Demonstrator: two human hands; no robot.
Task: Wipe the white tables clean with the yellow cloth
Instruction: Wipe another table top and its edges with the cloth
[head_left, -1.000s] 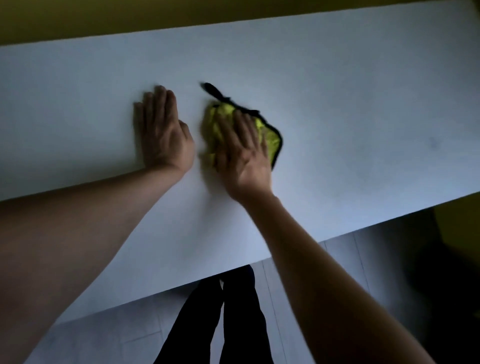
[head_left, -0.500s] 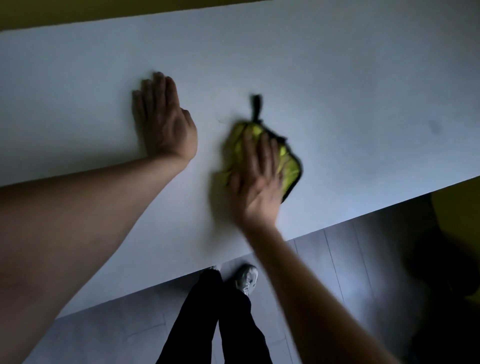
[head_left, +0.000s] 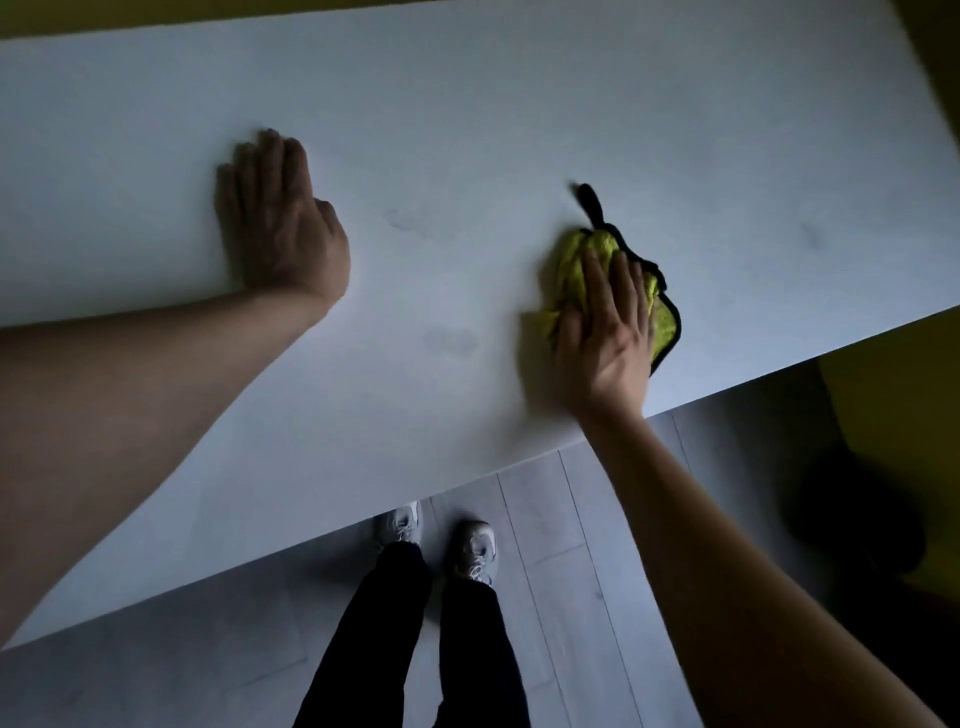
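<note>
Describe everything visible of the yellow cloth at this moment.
The yellow cloth looks like fuzzy microfibre, bright yellow-green with black edging and a black loop sticking out at its far end. It lies bunched on the white table close to the near edge. The right hand presses flat on it with straight fingers, covering its middle. Nothing else touches it.

Dim room, grey plank floor (head_left: 571, 519)

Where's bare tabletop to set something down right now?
Bare white table runs along the whole far side beyond both hands, and between the left hand and the yellow cloth. Right of the cloth is bare too. The only crowded spot is under the right hand, which presses the cloth near the table's near edge.
</note>
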